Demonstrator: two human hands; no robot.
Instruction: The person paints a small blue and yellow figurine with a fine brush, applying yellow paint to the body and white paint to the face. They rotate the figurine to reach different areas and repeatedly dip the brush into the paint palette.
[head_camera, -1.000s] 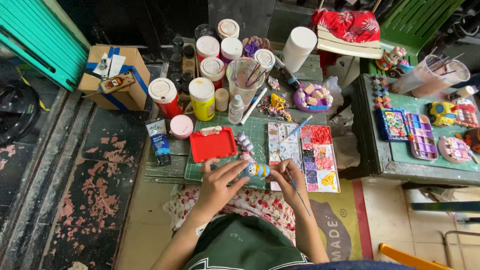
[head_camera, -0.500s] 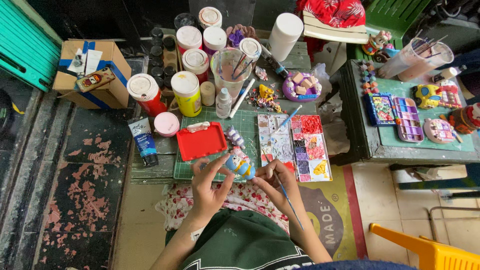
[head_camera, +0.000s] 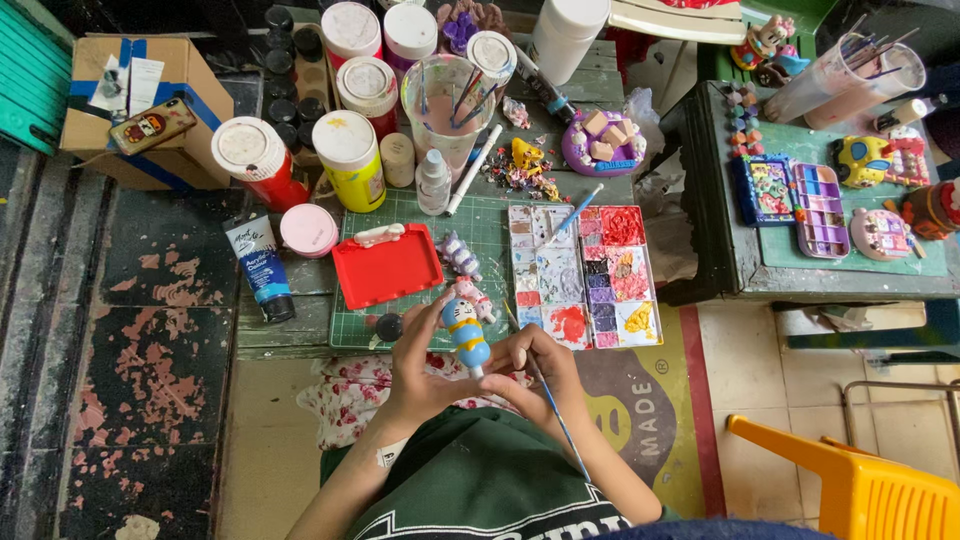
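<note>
Over the cluttered bench (head_camera: 300, 325), our left grip (head_camera: 420, 365) clamps the blue figurine (head_camera: 466, 336), right grip (head_camera: 540, 375) pinching a paintbrush (head_camera: 550, 405) just beside.

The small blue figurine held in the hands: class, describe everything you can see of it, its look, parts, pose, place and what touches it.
The small blue figurine is a rounded cartoon-cat shape that looks like moulded plaster or clay, painted blue with a white face and a yellow spot at the neck. It is held roughly upright, above the near edge of the green cutting mat. The left hand grips it by its side and base. The right hand, holding a thin paintbrush, sits beside it, fingers near its base.
</note>
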